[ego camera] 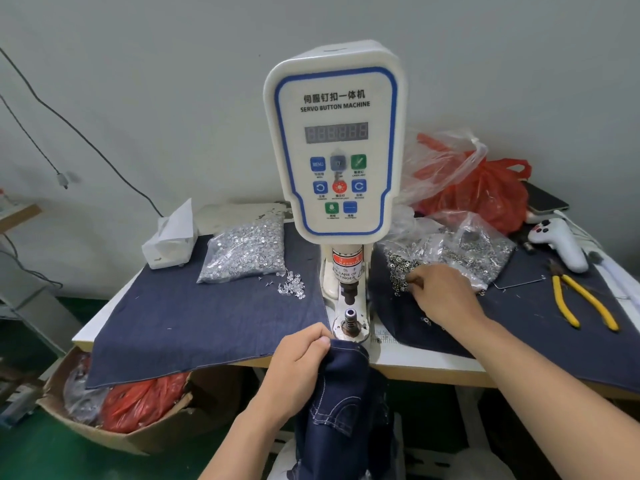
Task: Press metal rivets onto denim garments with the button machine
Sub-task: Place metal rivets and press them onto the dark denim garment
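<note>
Centre frame, button machine [335, 147] standing tall on the counter [426, 358], lower die [349, 318] bare and waiting just under the punch [347, 292]. Lower centre, left hand [298, 358] bunched on the hem of the denim garment [346, 393], grip curled tight round the fold, most of the cloth hanging off the counter edge and none of it yet over the die. Right of the machine, right hand [441, 294] down in the spilled pile of ring-shaped rivet parts [403, 271], fingertips drawn together as if pinching one, though whether a piece is actually caught cannot be told from here. Risks, then: easy to fetch up two rings stuck together, or none, from a heap that loose; easy to knock more of them across the dark cloth [519, 313] and lose them against it. Hanging weight of the garment likely to drag the hem out of line once laid on the die, giving a rivet set off the mark or through a wrinkle. Worst of all, fingers near that punch, with the warning label [346, 270] right there saying to mind them; a thumb left on the fold at the moment of pressing would be in real trouble. Upper left of the machine, bag of silver studs [246, 251] with a few strays [292, 287] scattered beside it, close enough to be swept off by the cloth. Far right, yellow-handled pliers [581, 304] lying clear of the action.
</note>
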`<state>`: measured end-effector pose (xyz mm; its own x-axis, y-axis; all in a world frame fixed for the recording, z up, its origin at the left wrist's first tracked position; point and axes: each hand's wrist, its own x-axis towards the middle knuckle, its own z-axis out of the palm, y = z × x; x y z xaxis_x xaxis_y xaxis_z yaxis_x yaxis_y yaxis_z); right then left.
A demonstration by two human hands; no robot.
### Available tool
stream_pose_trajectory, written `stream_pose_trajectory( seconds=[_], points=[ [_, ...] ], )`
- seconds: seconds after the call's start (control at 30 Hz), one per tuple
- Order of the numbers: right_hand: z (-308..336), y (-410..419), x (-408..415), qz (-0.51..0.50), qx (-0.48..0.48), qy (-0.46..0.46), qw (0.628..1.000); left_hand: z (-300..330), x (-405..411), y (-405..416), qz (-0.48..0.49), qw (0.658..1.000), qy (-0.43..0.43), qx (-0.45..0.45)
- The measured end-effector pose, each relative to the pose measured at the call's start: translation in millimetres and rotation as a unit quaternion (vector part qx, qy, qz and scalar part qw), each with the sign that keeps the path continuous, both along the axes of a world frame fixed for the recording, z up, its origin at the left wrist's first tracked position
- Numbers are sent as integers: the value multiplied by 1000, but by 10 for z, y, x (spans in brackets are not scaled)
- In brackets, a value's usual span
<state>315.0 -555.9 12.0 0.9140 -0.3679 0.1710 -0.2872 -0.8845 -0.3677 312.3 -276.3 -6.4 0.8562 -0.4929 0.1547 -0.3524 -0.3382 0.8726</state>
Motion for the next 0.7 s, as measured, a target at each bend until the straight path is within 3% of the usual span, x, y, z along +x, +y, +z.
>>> stream_pose_trajectory(
  seconds=[0.3,0.7],
  points=[
    [-109,29,98,29,-79,-19,996,15,203,-55,33,998,14,45],
    [-47,58,85,30,-18,-33,999,16,192,-58,49,998,24,14]
  ],
)
